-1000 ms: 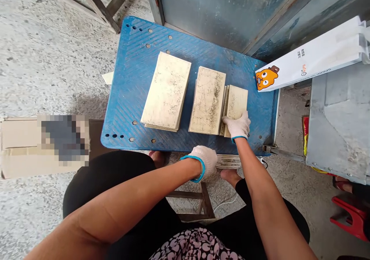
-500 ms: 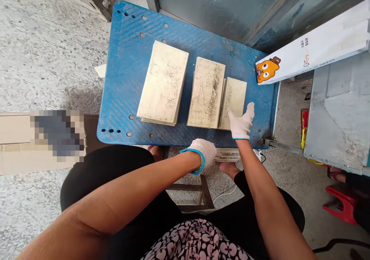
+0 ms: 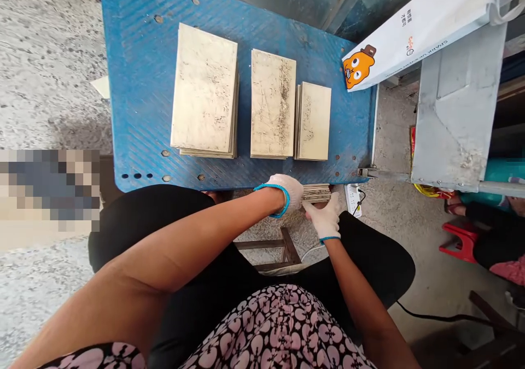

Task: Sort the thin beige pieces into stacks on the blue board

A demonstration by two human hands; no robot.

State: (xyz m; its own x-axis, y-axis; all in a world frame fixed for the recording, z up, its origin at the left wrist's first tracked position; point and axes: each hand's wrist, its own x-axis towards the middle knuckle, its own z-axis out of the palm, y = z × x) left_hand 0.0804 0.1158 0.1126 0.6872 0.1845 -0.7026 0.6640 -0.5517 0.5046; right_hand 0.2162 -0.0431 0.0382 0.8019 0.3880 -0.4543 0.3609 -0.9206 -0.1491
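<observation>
Below the near edge of the blue plastic table, my left hand (image 3: 287, 191), in a white knit glove with blue cuff, is closed at the left end of a stack of thin boards (image 3: 316, 192); its fingertips are hidden. My right hand (image 3: 325, 216), gloved the same way, is at the near side of that stack with thumb and fingers spread. Whether it presses on the boards I cannot tell. On the table lie a large pale board stack (image 3: 204, 90), a medium stack (image 3: 273, 104) with dark scuffs, and a small stack (image 3: 315, 121).
The blue table (image 3: 139, 112) has holes near its edges. A white paper bag (image 3: 414, 35) with an orange cartoon lies across its right end. A grey metal surface (image 3: 455, 112) stands right of it. On the floor are a power strip (image 3: 353, 199) and a red stool (image 3: 459, 241).
My right hand has moved from beside the small stack on the table down to the stack below the edge. My left hand stays at that stack. The whole view has shifted.
</observation>
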